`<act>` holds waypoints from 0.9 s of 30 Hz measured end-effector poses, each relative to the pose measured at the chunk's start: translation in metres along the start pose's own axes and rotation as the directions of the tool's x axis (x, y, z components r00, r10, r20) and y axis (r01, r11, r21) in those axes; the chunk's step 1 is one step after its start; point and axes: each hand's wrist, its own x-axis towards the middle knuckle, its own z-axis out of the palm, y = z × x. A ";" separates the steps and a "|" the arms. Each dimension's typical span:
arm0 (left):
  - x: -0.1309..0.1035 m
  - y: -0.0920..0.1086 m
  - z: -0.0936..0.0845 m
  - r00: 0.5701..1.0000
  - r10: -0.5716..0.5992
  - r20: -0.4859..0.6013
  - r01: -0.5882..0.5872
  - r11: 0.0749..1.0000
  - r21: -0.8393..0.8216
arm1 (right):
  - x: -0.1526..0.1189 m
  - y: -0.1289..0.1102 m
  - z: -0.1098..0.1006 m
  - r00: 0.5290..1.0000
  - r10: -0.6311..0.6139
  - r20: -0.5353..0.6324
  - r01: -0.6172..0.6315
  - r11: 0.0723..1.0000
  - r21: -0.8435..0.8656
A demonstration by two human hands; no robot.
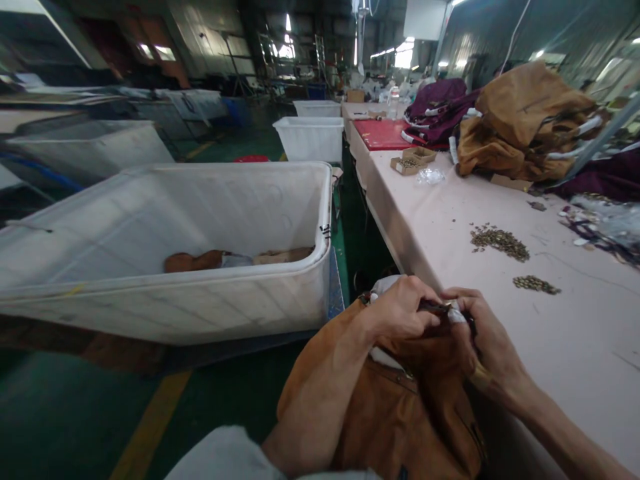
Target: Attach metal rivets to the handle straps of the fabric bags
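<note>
A brown bag (395, 413) lies across the person's lap, against the edge of the pale table. My left hand (405, 310) is closed on a dark strap piece at the bag's top. Facing it, my right hand (473, 327) is closed around the same part of the bag, with white wrapping on a finger or on the strap; which one I cannot tell. The fingertips of both hands nearly meet. Two piles of small brass-coloured metal parts, a larger one (500, 241) and a smaller one (536, 285), lie on the table beyond my right hand.
A large white bin (250, 303) holding some brown pieces stands at the left. On the table (580, 347) are small cardboard boxes (406, 165), a red sheet (383, 135), brown bags (525, 127) and purple bags (437, 100). More white bins (313, 139) stand further back.
</note>
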 end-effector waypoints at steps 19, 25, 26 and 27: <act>-0.009 -0.046 0.005 0.975 -0.131 -0.177 0.102 0.981 -0.164 | 0.001 0.030 0.006 0.995 0.095 0.009 -0.094 0.992 -0.083; -0.016 -0.040 0.022 0.903 0.014 -0.430 0.019 0.997 0.071 | -0.001 0.025 0.006 1.000 0.002 -0.007 -0.002 0.997 -0.076; -0.016 -0.041 0.027 0.887 0.064 -0.457 -0.006 0.992 0.127 | -0.002 0.024 0.004 1.000 -0.015 -0.001 0.015 0.997 -0.082; -0.016 -0.042 0.033 0.877 0.116 -0.467 -0.033 0.983 0.182 | -0.001 0.022 0.001 0.999 -0.035 0.004 0.035 0.995 -0.095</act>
